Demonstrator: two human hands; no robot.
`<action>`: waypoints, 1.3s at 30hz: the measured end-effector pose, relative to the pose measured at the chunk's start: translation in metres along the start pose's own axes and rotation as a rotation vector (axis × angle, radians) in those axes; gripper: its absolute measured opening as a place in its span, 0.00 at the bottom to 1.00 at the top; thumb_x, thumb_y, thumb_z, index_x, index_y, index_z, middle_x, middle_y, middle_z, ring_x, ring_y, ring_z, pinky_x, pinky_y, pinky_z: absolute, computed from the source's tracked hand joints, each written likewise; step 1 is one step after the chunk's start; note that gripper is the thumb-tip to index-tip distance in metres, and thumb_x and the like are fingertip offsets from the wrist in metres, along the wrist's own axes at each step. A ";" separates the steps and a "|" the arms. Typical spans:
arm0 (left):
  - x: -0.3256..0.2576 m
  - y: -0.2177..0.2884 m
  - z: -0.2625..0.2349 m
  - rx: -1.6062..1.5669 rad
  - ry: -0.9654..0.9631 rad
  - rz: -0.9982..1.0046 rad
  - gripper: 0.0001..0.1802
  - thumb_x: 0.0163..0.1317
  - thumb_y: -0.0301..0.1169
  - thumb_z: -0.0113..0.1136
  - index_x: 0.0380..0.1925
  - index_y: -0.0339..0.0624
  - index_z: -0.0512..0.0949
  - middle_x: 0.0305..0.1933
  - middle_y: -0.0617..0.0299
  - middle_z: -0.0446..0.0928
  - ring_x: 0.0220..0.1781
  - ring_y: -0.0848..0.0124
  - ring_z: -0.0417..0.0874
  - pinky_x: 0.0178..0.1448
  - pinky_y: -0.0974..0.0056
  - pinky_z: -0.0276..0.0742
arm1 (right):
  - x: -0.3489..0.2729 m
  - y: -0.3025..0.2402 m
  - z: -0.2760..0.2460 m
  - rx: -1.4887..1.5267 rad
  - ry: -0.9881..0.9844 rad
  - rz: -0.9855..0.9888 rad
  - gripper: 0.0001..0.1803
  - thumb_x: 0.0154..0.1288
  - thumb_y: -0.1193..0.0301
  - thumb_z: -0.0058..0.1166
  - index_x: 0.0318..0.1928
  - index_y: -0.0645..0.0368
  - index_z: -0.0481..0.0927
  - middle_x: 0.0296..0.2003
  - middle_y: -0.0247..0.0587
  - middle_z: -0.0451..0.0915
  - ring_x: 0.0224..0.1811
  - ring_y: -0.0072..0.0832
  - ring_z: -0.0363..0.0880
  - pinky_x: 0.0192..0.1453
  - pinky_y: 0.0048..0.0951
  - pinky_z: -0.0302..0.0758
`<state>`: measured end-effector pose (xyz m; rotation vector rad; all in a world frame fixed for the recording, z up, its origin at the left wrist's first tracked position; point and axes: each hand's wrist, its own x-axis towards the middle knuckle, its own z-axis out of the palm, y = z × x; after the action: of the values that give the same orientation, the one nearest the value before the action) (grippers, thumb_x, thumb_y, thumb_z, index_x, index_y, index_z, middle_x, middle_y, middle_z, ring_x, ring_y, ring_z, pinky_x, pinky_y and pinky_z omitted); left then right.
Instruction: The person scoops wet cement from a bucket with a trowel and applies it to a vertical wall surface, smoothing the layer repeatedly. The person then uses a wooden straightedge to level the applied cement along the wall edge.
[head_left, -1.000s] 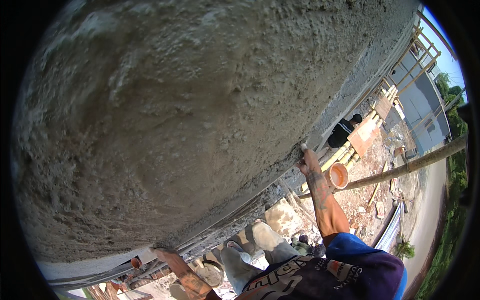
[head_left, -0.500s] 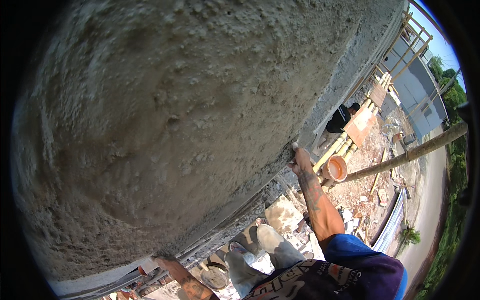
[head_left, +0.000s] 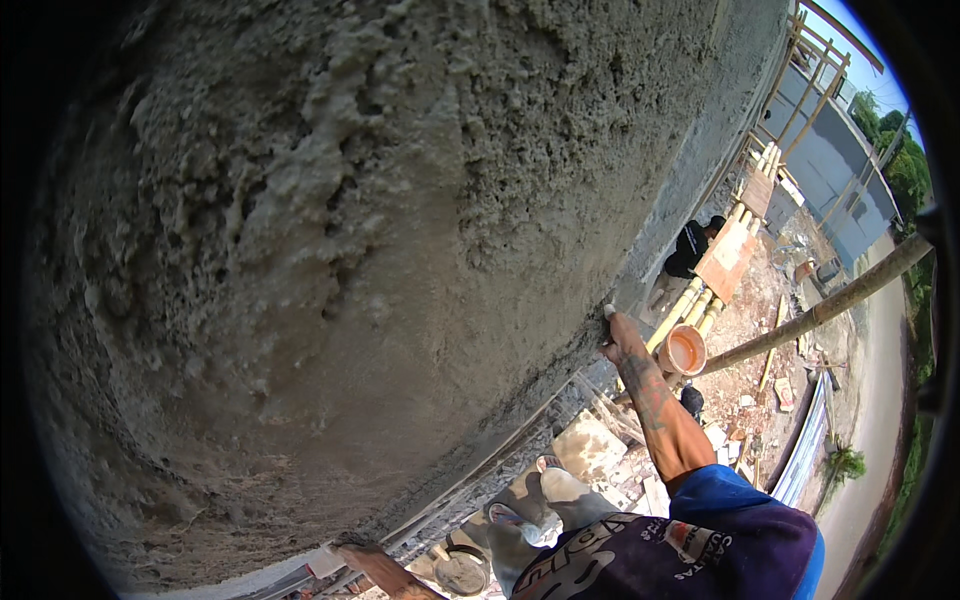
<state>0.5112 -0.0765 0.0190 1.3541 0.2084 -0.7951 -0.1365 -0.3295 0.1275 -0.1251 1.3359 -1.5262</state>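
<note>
A rough grey plastered wall (head_left: 330, 260) fills most of the view, its surface lumpy and pitted, smoother toward the lower edge. What looks like a long straightedge (head_left: 478, 462), seen nearly edge-on, runs slantwise along that lower part. My right hand (head_left: 624, 338) is closed round its far right end, thumb uppermost, against the wall. Low at the left, my left hand (head_left: 358, 560) is closed at the other end, its fingers partly hidden, beside a pale end piece (head_left: 325, 562).
An orange bucket (head_left: 683, 350) stands by my right forearm near bamboo poles carrying boards (head_left: 727, 262). A slanting bamboo pole (head_left: 830, 310) crosses at right. A co-worker in black (head_left: 690, 247) is beyond my right hand. Below are a mortar basin (head_left: 462, 573) and rubble (head_left: 735, 445).
The view has shifted, so both hands and the bucket appear slightly lower and farther right. Both hands keep their hold; more of the pitted plaster shows.
</note>
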 end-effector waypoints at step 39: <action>-0.085 0.073 0.084 0.003 -0.154 0.172 0.37 0.74 0.57 0.50 0.68 0.36 0.71 0.66 0.50 0.76 0.63 0.55 0.80 0.66 0.51 0.78 | -0.066 -0.149 0.045 -0.264 -0.055 -0.412 0.23 0.70 0.59 0.63 0.48 0.68 0.77 0.31 0.38 0.80 0.25 0.26 0.77 0.27 0.32 0.71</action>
<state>0.4685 -0.1205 0.1452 1.2883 -0.0300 -0.7500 -0.1692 -0.3376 0.2931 -0.6387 1.5264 -1.6579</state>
